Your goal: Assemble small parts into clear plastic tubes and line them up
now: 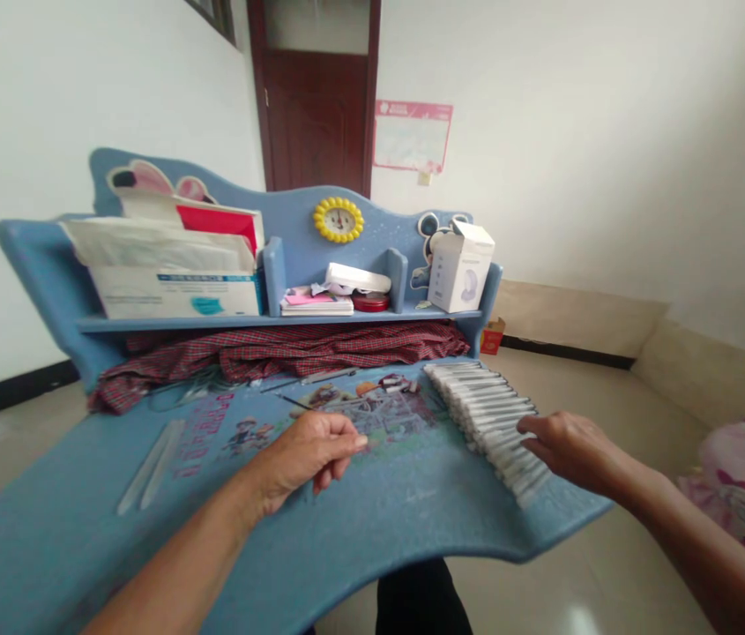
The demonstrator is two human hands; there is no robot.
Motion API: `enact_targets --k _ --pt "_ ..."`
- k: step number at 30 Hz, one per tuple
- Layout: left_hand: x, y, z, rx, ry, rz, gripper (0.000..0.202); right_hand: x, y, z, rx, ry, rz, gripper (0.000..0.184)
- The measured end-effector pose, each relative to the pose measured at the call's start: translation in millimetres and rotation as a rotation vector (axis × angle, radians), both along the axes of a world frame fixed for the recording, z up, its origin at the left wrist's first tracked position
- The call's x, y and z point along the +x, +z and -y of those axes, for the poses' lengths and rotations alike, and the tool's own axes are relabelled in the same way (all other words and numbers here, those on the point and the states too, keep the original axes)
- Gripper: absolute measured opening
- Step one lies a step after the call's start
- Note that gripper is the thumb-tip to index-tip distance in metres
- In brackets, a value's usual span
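Pen-like sticks, seemingly mostly lined up; two strips lie apart. Left hand: thumb and forefinger pressed together; right hand, at row: grip unclear.

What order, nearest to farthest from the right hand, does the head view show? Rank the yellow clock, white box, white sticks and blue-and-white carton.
From the right hand:
1. White sticks, right by it.
2. White box, right end of the shelf.
3. Yellow clock, centre, above the shelf.
4. Blue-and-white carton, shelf's left end.
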State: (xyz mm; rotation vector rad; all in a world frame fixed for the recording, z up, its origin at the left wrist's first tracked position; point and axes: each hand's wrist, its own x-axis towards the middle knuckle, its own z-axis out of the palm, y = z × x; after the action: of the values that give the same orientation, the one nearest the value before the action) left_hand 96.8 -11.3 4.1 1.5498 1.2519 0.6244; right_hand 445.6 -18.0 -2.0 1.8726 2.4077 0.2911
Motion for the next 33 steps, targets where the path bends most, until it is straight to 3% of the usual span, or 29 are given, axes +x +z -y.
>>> enact_targets --k 6,12,15,18,21,24,29,33 --pt "-1 -1.1 0 0.008 0.004 -0.001 0.031 -41 7.5 1 0.008 0.126 -0.066 0.024" --pt "-1 -2.6 1 0.031 0.026 -0.037 0.027 -111 9.8 -18 -0.021 0.231 -0.008 0.023" --pt "-6 -4.6 -3 0.094 0.115 -0.211 0.024 -142 7.7 -37 -0.022 0.214 0.007 0.024" --pt "-20 -5.6 -12 0.324 0.269 -0.566 0.02 -163 5.5 -58 -0.007 0.156 0.002 0.023" --pt "-41 -2.5 -18 0.527 0.415 -0.923 0.019 -176 3.6 -75 0.01 0.114 -0.007 0.027" --pt "-61 3.8 -17 0.499 0.556 -1.112 0.023 -185 0.5 -87 0.012 0.093 -0.02 0.029" --pt "-82 13.0 -12 0.384 0.722 -1.185 0.028 -189 -9.6 -99 0.009 0.071 -0.04 0.031" --pt "-98 20.2 -9 0.297 0.778 -1.169 0.03 -186 -18.9 -106 0.002 0.051 -0.051 0.033"
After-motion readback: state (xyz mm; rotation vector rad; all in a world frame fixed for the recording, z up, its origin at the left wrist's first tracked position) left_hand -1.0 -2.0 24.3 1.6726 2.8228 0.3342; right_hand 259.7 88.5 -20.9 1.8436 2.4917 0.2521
